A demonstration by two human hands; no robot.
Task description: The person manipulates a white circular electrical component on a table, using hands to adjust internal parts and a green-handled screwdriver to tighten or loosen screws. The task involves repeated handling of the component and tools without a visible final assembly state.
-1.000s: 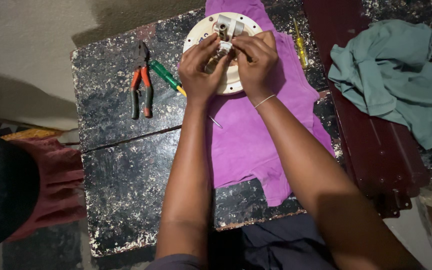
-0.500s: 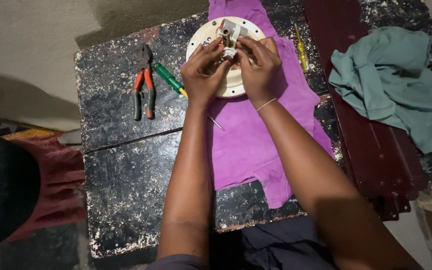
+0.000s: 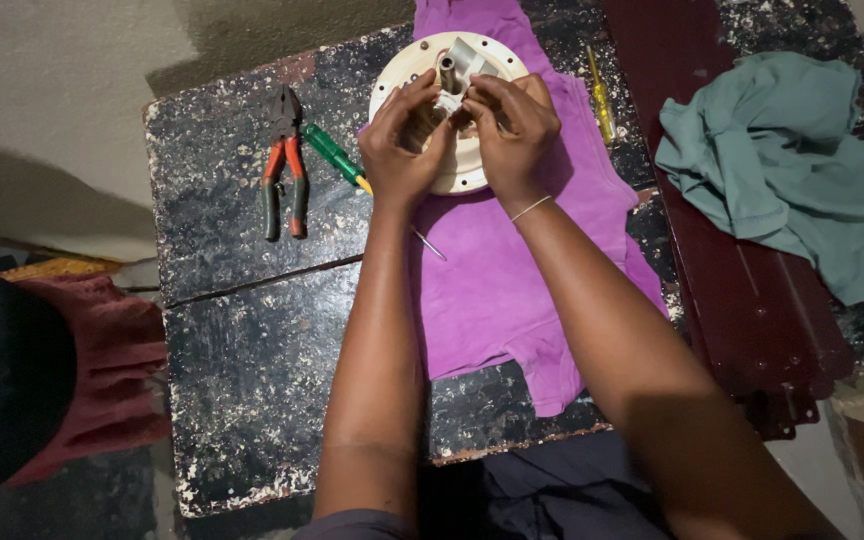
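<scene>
Hands meet over a round cream-white disc (image 3: pixel 472 175) w/ a metal hub at its centre, lying at the far end of a purple cloth (image 3: pixel 497 290) spread on a scuffed black table (image 3: pixel 242 340). Left hand (image 3: pixel 402 150) sits on the disc's left side, fingers curled & pinched in toward the hub; right hand (image 3: pixel 514 128) on the right side, fingertips bunched on a small part next to the hub. Can't tell exactly what each pinch grips, too small & hidden by the fingers. Thin bangle (image 3: pixel 530 208) on the right wrist.

Left of the disc, on bare table: pliers w/ red-and-dark handles (image 3: pixel 284 160), jaws pointing away from the person, & just beside them a green-handled screwdriver (image 3: pixel 337 158) angled toward the left hand, its shaft passing under the wrist. Yellow-handled screwdriver (image 3: pixel 601 95) lies at the cloth's right edge. Further right, dark maroon blades (image 3: pixel 752 300) stacked lengthwise, a teal cloth (image 3: pixel 802 170) crumpled over them. Reddish fabric (image 3: pixel 102 370) hangs low at the table's left.
</scene>
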